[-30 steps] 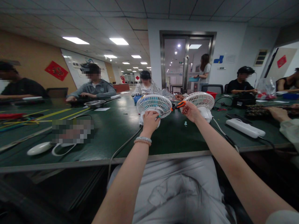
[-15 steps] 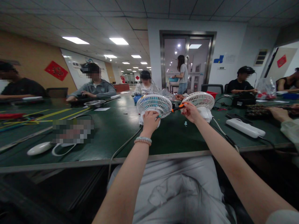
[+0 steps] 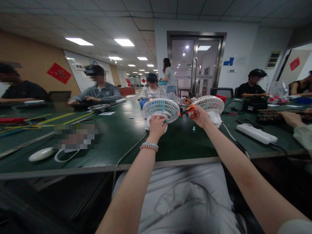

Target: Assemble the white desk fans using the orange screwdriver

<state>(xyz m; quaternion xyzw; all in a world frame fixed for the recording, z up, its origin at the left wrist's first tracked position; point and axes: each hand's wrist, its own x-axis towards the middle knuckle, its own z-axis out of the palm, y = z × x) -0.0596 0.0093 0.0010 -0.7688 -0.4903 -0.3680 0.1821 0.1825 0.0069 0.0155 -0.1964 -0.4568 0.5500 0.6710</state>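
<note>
A small white desk fan (image 3: 173, 107) stands on the green table in front of me, its round grille tilted up. My left hand (image 3: 157, 125) is closed around the back of this fan, with a small teal bit showing by the fingertips. My right hand (image 3: 200, 117) holds an orange-and-black screwdriver (image 3: 188, 110) by its handle end, and the tool points left at the fan's grille. The screwdriver's tip is hard to make out. Behind my right hand stands a second white fan (image 3: 211, 103). A small pale blue piece (image 3: 194, 129) lies between the fans.
A white power strip (image 3: 255, 134) lies to the right, and a white oval object (image 3: 41, 154) to the left. A fan cord (image 3: 129, 151) hangs over the table's front edge. Several people sit around the table; a co-worker's hand (image 3: 291, 118) is at far right.
The screwdriver's handle has turned and shows more, as my right fingers shifted on it. My left hand stays on the fan. The standing person in the background has moved left.
</note>
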